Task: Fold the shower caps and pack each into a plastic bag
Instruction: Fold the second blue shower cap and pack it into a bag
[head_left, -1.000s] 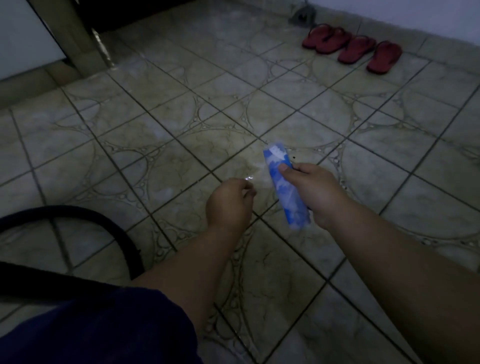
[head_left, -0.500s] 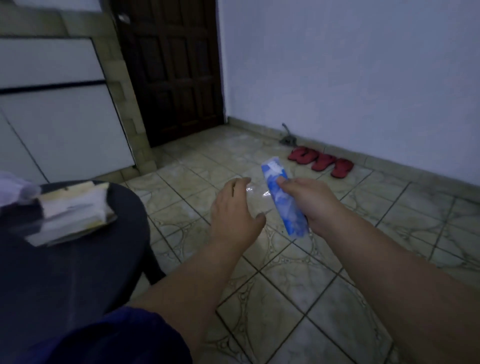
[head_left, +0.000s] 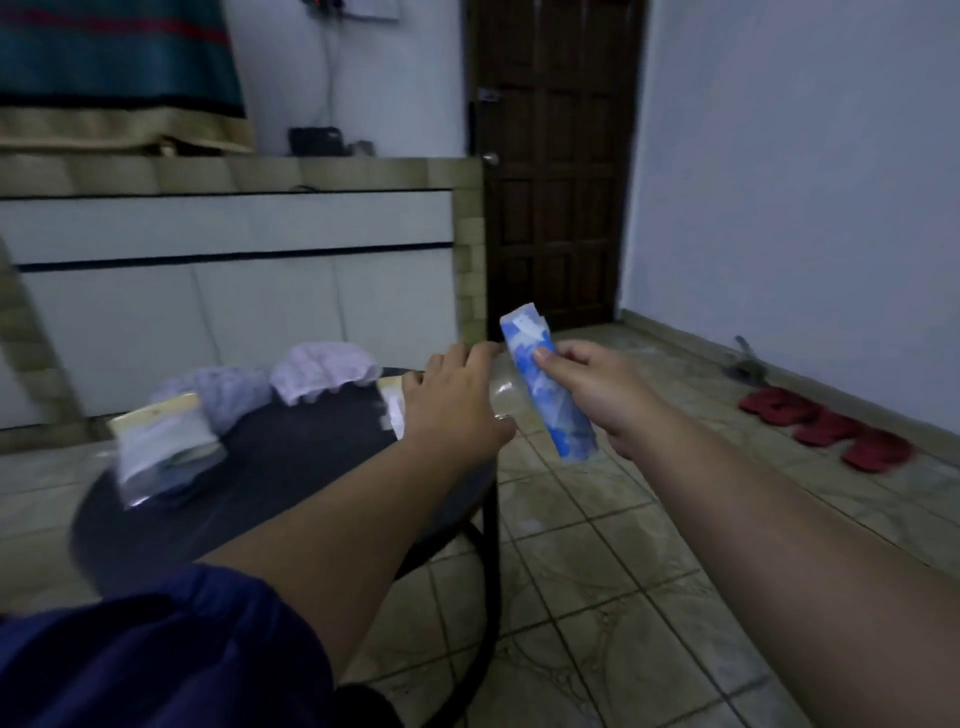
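- Dark round table (head_left: 291, 467) at the left.
- Dark wooden door (head_left: 556, 166), shut, in the back wall.
- 4 red slippers (head_left: 826, 426) in a row by the right wall.
- Patterned floor tiles (head_left: 597, 571).

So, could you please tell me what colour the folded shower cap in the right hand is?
Blue with white patches, seen in the head view.

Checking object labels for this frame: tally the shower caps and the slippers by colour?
Blue-and-white folded shower cap, held by right hand: 1
Pale lilac loose shower caps on the table: 2
Red slippers: 4
Total: 7
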